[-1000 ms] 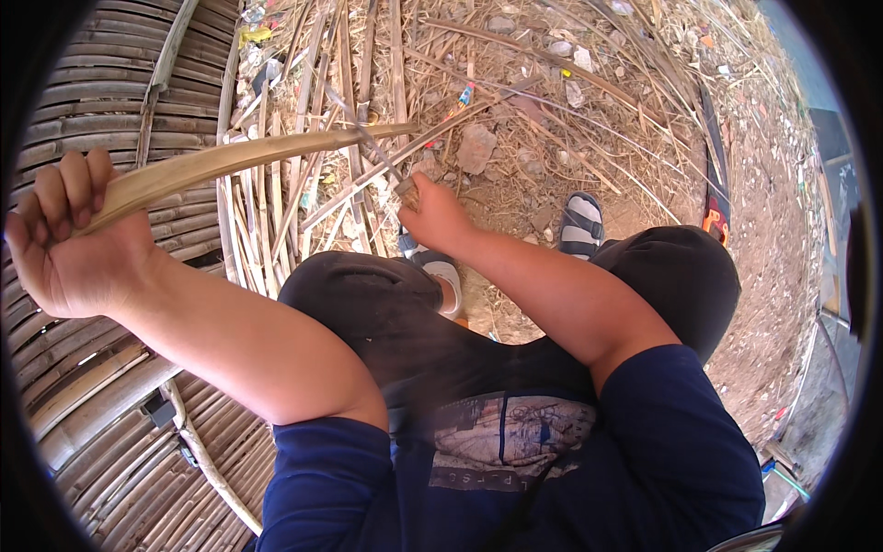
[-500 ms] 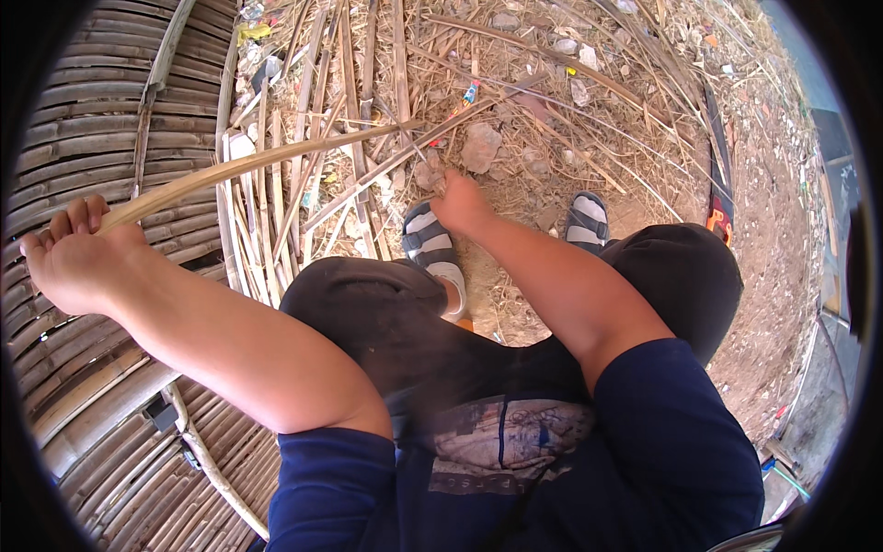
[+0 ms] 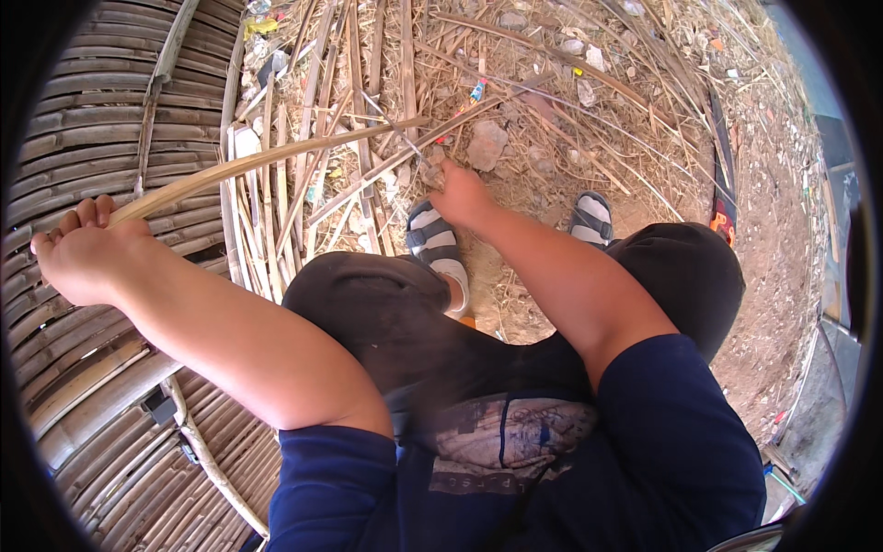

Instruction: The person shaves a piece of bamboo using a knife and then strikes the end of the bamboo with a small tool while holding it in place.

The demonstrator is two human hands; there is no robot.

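At the far left my left hand (image 3: 92, 248) is closed around one end of a long pale bamboo strip (image 3: 248, 163). The strip bows slightly and reaches right, toward the middle of the ground. Between my feet and the scattered sticks, my right hand (image 3: 463, 195) is closed as well. From its fingers a slim grey blade-like tool (image 3: 391, 120) points up and left, crossing the strip near its far end. I cannot make out the tool's handle, hidden by the fingers, nor whether tool and strip touch.
Split bamboo pieces (image 3: 357, 74) litter the straw-covered ground ahead. A stone (image 3: 487, 145) lies just beyond my right hand. To the left is a slatted bamboo surface (image 3: 97, 110). A long dark tool with an orange handle (image 3: 720, 224) rests beyond my right knee. My sandalled feet (image 3: 434, 235) flank the work.
My left hand and the strip's held end have shifted slightly right. The slim tool now shows more of its length, leaning further left across the strip.
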